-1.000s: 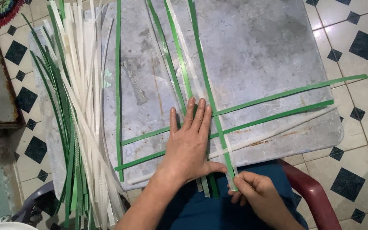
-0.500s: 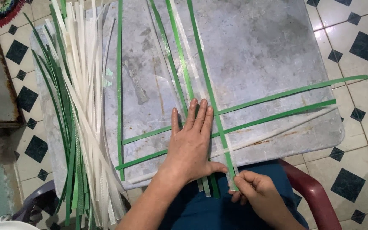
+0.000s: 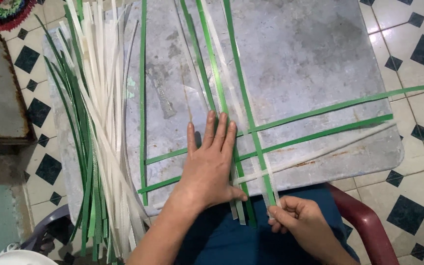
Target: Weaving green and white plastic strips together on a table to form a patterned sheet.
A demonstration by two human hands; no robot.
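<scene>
Strips (image 3: 251, 122) partly hidden under flat, spread left hand (image 3: 209, 169); right hand (image 3: 298, 221) pinches white strip end (image 3: 272, 201), fingertips obscured.

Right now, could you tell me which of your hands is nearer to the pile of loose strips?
Left. The left hand lies flat just beside the pile of loose strips; the right hand is farther off, pinching a white strip.
</scene>
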